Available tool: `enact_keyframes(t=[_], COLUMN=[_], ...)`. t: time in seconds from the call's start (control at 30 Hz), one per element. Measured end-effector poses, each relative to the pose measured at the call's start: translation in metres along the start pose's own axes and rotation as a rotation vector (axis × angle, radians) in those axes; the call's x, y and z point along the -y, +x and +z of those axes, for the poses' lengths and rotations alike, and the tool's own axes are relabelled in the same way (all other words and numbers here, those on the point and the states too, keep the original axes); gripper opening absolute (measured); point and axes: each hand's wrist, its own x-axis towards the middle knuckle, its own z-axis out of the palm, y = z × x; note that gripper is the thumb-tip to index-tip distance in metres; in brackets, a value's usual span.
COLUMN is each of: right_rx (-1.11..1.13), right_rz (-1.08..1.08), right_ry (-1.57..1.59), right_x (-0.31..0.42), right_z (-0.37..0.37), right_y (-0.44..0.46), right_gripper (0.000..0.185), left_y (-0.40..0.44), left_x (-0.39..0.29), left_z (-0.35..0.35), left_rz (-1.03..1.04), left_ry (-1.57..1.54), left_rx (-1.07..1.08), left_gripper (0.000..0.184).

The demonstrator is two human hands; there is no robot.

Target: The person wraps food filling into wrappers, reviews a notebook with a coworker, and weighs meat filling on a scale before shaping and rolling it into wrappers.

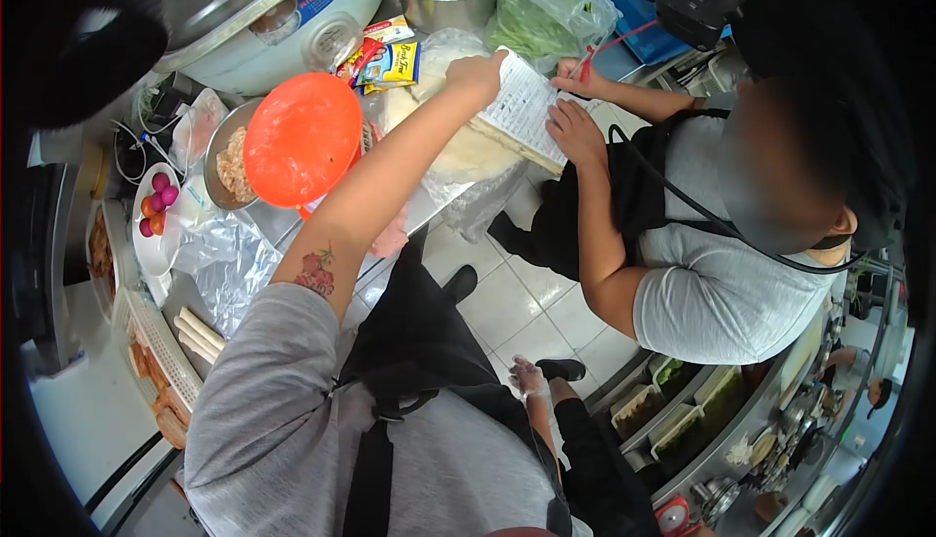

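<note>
The rectangular paper sheet (526, 98) is white, covered in rows of dark handwriting. The round plastic container (302, 132) is bright orange-red with pale smears. A small flat packet (392, 65) mixes yellow, blue and white. The oval dish (151, 259) is white, the smooth little balls (169, 195) in it magenta and orange. The crinkled foil (229, 269) is silver. The wearer's cotton T-shirt (268, 371) is mottled grey; the forearm tattoo (316, 272) is a red floral pattern. Square floor tiles (526, 332) are white with greyish grid lines.
</note>
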Motion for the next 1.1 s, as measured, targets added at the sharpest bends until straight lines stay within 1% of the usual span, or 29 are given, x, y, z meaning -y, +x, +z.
enact_keyframes(t=[0.07,0.2,0.3,0.4,0.6,0.8,0.9,1.0,1.1], right_rx=[0.099,0.033,0.037,0.052,-0.030,0.029,-0.022,0.021,-0.042], right_rz=[0.031,0.039,0.024,0.030,0.029,0.028,0.008,0.023,0.011], right_ry=[0.113,0.064,-0.035,-0.047,-0.117,-0.022,-0.076,-0.064,-0.109], right_x=[0.004,0.004,-0.001,-0.006,0.001,-0.003,-0.003,-0.002,0.001], right_z=[-0.008,-0.003,-0.004,-0.005,0.000,-0.004,0.000,-0.003,0.001], right_y=[0.005,0.003,0.003,0.007,0.005,0.012,0.008,0.009,0.005], right_gripper=[0.029,0.029,0.030,0.030,0.029,0.028,0.027,0.026,0.026], left_y=[0.000,-0.003,-0.004,-0.005,-0.003,-0.004,-0.004,-0.005,-0.005], left_x=[-0.001,-0.001,-0.001,0.000,0.000,-0.001,0.000,-0.001,-0.001], left_z=[-0.003,-0.006,-0.009,-0.008,-0.007,-0.008,-0.008,-0.011,-0.011], left_rz=[-0.011,-0.023,-0.027,-0.032,-0.030,-0.011,-0.018,-0.028,-0.028], left_ry=[0.001,-0.019,-0.033,-0.026,-0.024,0.017,-0.003,-0.027,-0.025], left_rx=[0.012,0.014,0.004,0.004,0.011,-0.020,-0.009,0.014,0.013], left_gripper=[0.059,0.059,0.058,0.058,0.058,0.053,0.055,0.058,0.059])
